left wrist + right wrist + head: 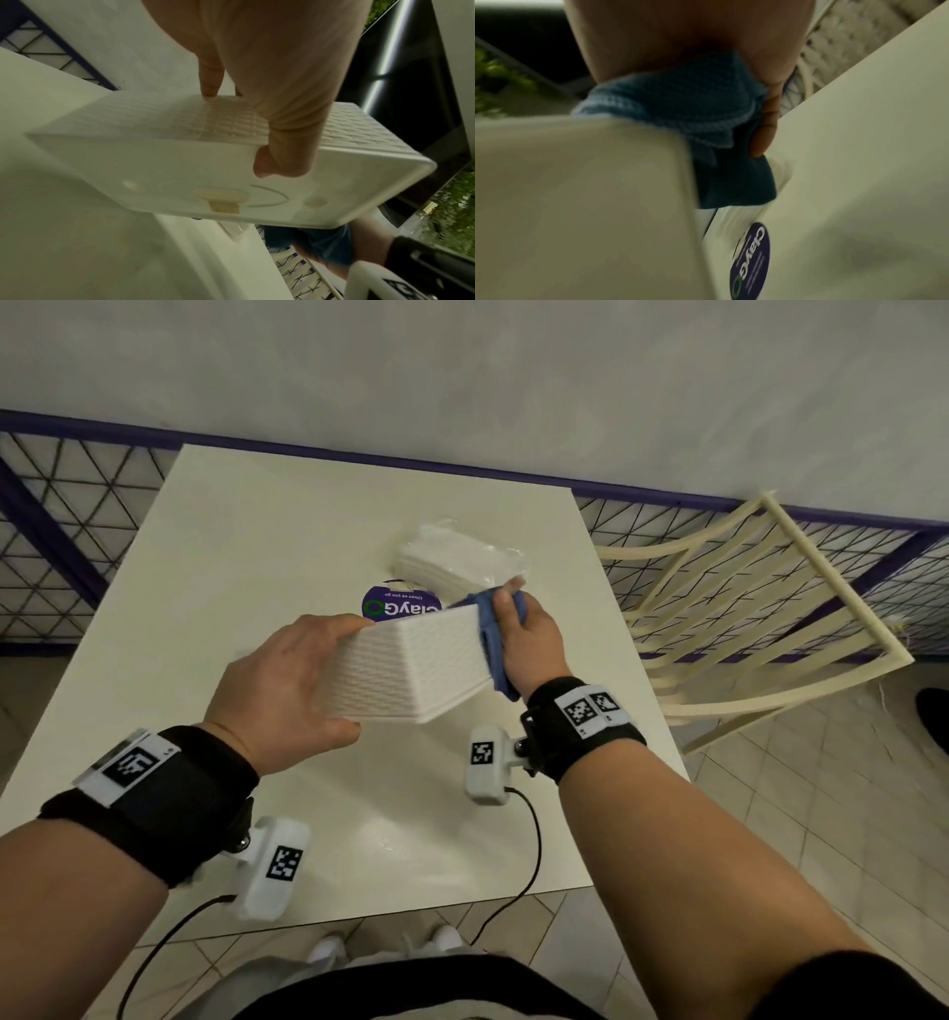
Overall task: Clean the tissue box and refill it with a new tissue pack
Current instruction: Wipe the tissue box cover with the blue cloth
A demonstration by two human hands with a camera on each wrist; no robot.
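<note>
Head view: tissue box (pixel 411 667) held tilted above mid-tabletop (pixel 246 546), left hand (pixel 287 690) clamped on its near end. Right hand (pixel 529 644) bunches blue cloth (pixel 490 639) against far end. New tissue pack (pixel 462 559) lies toward far edge. Advice: keep left grip firm, wipe along ribs, rotate faces.

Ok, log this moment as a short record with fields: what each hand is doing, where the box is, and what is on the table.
left hand: grips the white tissue box at one end, thumb on its underside
tissue box: held up off the table, tilted
right hand: holds a blue cloth against the box's other end
tissue pack: lies on the table beyond the box, in clear wrap
round purple sticker: on the table, partly hidden by the box
refill: not yet done
</note>
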